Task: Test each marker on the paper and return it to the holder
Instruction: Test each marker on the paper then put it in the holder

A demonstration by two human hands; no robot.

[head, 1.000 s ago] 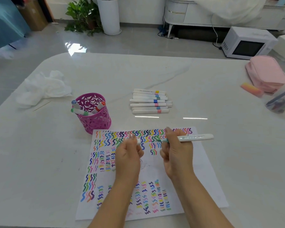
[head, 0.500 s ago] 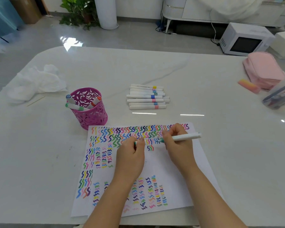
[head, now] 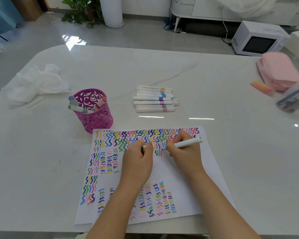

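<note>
Green-tipped marker (head: 186, 143) was gripped in the right hand (head: 183, 155), tip down on the paper (head: 188, 178) just under the upper squiggle rows. One second prior it was held level above the sheet; it had since tilted down to the page. Left hand (head: 138, 161) pinched the cap (head: 143, 148) just beside the tip. Judged: test stroke starting, recapping and return outstanding. Holder (head: 95, 116), three markers inside, stood near the paper's far-left corner; a marker pile (head: 154, 99) lay on the surface (head: 231, 152) beyond.
</note>
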